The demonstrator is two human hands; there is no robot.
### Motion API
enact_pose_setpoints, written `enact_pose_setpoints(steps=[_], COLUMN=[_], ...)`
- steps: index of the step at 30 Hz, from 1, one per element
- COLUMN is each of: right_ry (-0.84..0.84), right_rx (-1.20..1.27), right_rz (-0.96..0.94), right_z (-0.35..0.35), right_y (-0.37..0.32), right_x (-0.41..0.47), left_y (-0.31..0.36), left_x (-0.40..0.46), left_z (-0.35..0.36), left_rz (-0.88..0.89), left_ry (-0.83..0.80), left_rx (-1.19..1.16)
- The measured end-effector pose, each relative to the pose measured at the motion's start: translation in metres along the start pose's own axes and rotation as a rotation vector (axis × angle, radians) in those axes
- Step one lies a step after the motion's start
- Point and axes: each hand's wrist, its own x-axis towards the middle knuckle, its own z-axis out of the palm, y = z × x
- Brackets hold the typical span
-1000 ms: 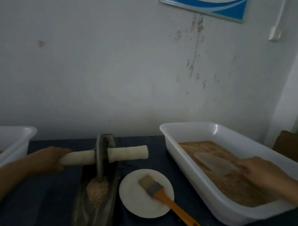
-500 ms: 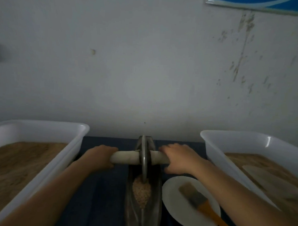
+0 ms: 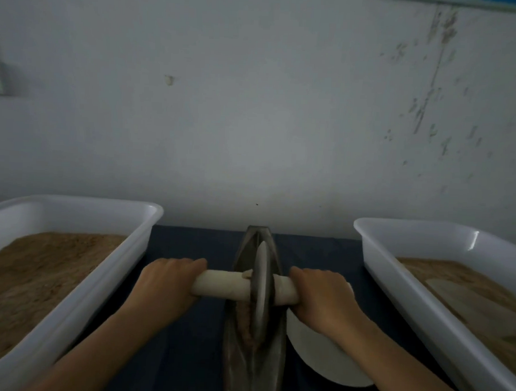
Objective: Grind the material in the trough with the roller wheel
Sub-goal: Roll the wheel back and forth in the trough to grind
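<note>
Gripping pale handle (image 3: 221, 288) both sides, grey roller wheel (image 3: 261, 290) upright in trough (image 3: 254, 363)

Two bare forearms, hands (image 3: 170, 283) (image 3: 320, 295) ungloved, no sleeves, rings or watch visible

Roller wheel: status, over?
Both hands, left and right, grip the handle ends. Roller wheel upright in the trough, on the material. Nothing blocking the trough.
</note>
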Motion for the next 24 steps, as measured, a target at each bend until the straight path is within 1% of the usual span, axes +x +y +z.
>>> enact_pose_setpoints(steps=[3,5,6,8,10,12,13,14,16,18,20,21,24], right_ry=[0.021,0.021,0.017,0.036,0.095,0.052,0.012,-0.011,0.007,0.005,-0.001,0.004,0.032], right_rx=[0.021,0.043,0.050,0.043,-0.005,0.050,0.065,0.074,0.061,0.065,0.083,0.086,0.063], right_rz=[0.006,0.004,0.001,-0.025,-0.059,-0.051,-0.037,-0.016,0.019,0.057,0.090,0.098,0.103], right_z=[-0.008,-0.018,-0.022,-0.030,-0.037,-0.032,-0.027,-0.023,-0.014,-0.003,0.007,0.010,0.017], right_y=[-0.006,-0.012,-0.014,-0.019,-0.021,-0.021,-0.019,-0.017,-0.012,-0.006,0.000,0.002,0.008], right_x=[-0.022,-0.035,-0.040,-0.047,-0.047,-0.043,-0.039,-0.034,-0.023,-0.009,0.005,0.012,0.033], left_y=[0.007,0.011,0.012,0.011,0.005,0.003,0.004,0.008,0.014,0.012,0.011,0.011,0.007], left_x=[-0.020,-0.028,-0.032,-0.039,-0.040,-0.036,-0.033,-0.029,-0.020,-0.008,0.009,0.019,0.042], left_z=[-0.017,-0.030,-0.035,-0.040,-0.039,-0.033,-0.030,-0.027,-0.019,-0.003,0.006,0.009,0.019], left_rz=[0.034,0.077,0.085,0.101,0.175,0.231,0.233,0.219,0.162,0.106,0.067,0.058,-0.009], left_ry=[0.031,0.110,0.125,0.083,0.110,0.180,0.179,0.145,0.045,0.087,0.070,0.107,0.129], left_rx=[-0.038,-0.051,-0.069,-0.064,-0.080,-0.028,-0.004,-0.001,-0.053,-0.039,0.003,0.015,0.007])
